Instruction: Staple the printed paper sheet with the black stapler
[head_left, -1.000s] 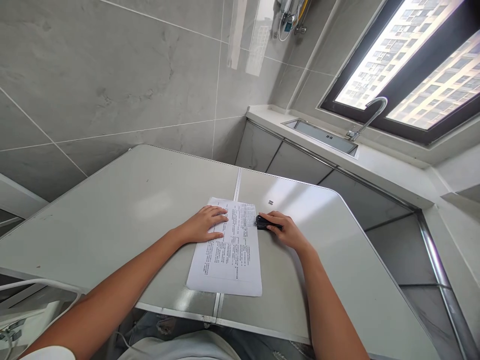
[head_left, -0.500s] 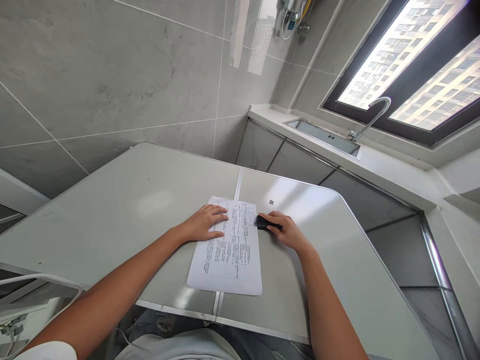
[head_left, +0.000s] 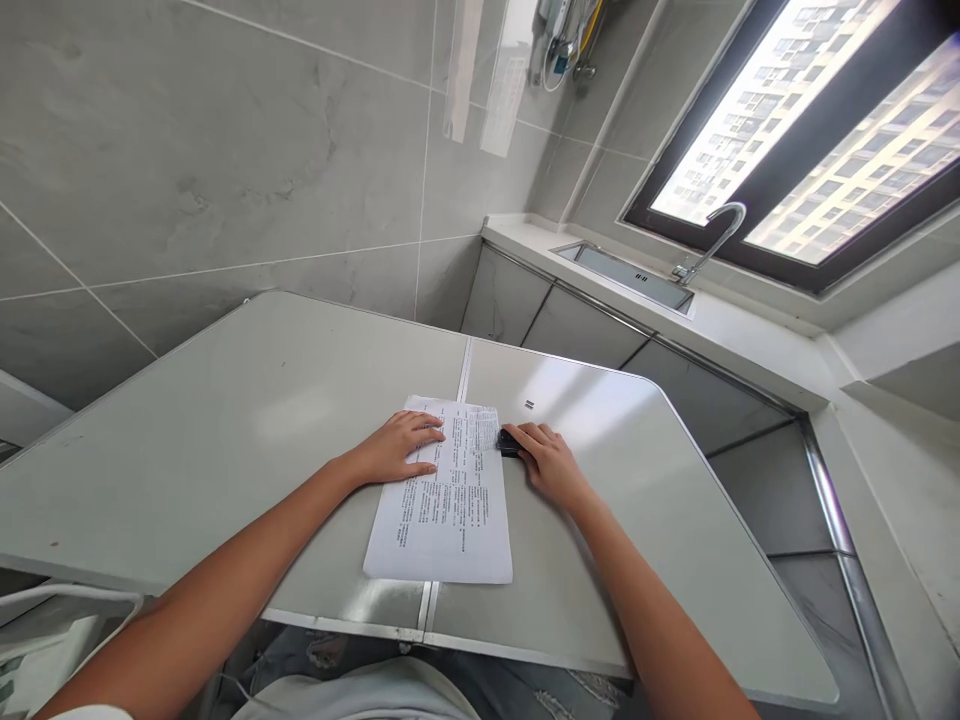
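Printed sheets of white paper (head_left: 442, 540) lie flat across the seam of the table. My left hand (head_left: 394, 448) rests on their left side, fingers stretched out and apart, holding nothing. At the right edge of the paper is a small black stapler (head_left: 508, 443), its front end against the sheet. My right hand (head_left: 549, 462) grips it from the right, fingers over its top; most of its body is hidden under them. Whether the stapler's jaws are closed cannot be made out.
The pale folding table (head_left: 300, 390) reaches out to both sides, with a small dark mark (head_left: 529, 404) beyond the paper. Behind it stands a counter with a sink (head_left: 630, 275) and a tap (head_left: 712, 245) below a window. A white cable (head_left: 75, 592) hangs at the lower left.
My right hand has slid forward over the stapler, covering more of it. The left hand stays on the paper. The whole view has shifted slightly.
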